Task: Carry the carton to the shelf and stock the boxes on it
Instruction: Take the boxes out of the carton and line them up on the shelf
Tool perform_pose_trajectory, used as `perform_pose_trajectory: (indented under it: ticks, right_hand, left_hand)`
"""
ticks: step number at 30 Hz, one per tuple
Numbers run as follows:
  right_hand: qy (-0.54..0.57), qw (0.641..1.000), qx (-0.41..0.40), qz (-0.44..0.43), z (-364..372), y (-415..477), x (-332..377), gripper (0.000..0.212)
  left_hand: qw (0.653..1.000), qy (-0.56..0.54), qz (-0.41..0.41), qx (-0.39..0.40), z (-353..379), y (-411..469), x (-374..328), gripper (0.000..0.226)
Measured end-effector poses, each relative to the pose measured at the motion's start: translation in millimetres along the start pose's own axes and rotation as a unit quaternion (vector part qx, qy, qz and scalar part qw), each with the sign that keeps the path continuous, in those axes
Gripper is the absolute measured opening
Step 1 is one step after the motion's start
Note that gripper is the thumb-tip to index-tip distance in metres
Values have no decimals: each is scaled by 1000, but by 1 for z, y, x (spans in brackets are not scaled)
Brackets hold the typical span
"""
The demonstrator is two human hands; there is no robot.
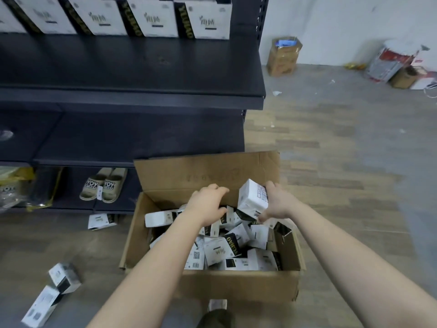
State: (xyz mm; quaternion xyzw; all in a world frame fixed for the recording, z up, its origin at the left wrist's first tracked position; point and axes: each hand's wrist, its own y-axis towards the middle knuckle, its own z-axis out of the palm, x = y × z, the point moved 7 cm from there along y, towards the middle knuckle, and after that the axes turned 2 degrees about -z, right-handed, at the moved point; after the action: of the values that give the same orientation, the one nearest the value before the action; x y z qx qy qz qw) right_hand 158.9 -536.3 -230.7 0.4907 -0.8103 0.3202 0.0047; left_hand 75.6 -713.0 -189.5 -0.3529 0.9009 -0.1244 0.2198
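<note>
Down on the floor, just before the dark shelf (142,67), the open carton (236,284) stands with its far flap upright, and a heap of small white-and-black boxes (236,247) lies jumbled inside. The right hand (277,204) grips one white box (251,201), tilted and raised above the heap at the carton's far right. Its fingers (272,185) curl over the box's upper edge and the thumb sits under the lower corner. The left hand (207,201) reaches in beside it, near the far wall, with bent fingers over the heap. Whether they hold a box cannot be told. A row of the same boxes (153,18) stands upright at the back of the upper shelf board. Three loose ones (63,276) lie on the floor left of the carton, and a pair of slippers (104,184) rests on the lowest board.
</note>
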Motion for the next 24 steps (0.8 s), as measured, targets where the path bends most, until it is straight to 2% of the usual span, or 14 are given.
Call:
perform_pose_trajectory:
  ticks: [2, 7, 9, 11, 16, 19, 24]
  right_hand:
    - [-5, 1000, -2, -8, -17, -5, 12, 108]
    - [8, 999, 9, -43, -47, -15, 38, 103]
    - [24, 998, 20, -51, -55, -19, 45, 99]
    - [38, 997, 33, -55, -62, -22, 49, 97]
    - [68, 994, 52, -71, -74, -32, 55, 94]
    - [114, 989, 50, -85, -81, -36, 55, 89]
    - [154, 983, 43, -93, -88, -44, 42, 89]
  left_hand:
    - [1000, -4, 17, -4, -14, -4, -7, 66]
    - [997, -30, 70, -16, -35, -8, -24, 103]
    - [995, -34, 86, -30, -42, -9, -28, 108]
    - [991, -53, 105, -57, -50, -9, -31, 103]
    - [976, -92, 153, -126, -79, -14, -44, 58]
    - [973, -112, 151, -134, -90, -15, -43, 50]
    - [978, -168, 74, -99, -97, -8, -21, 49]
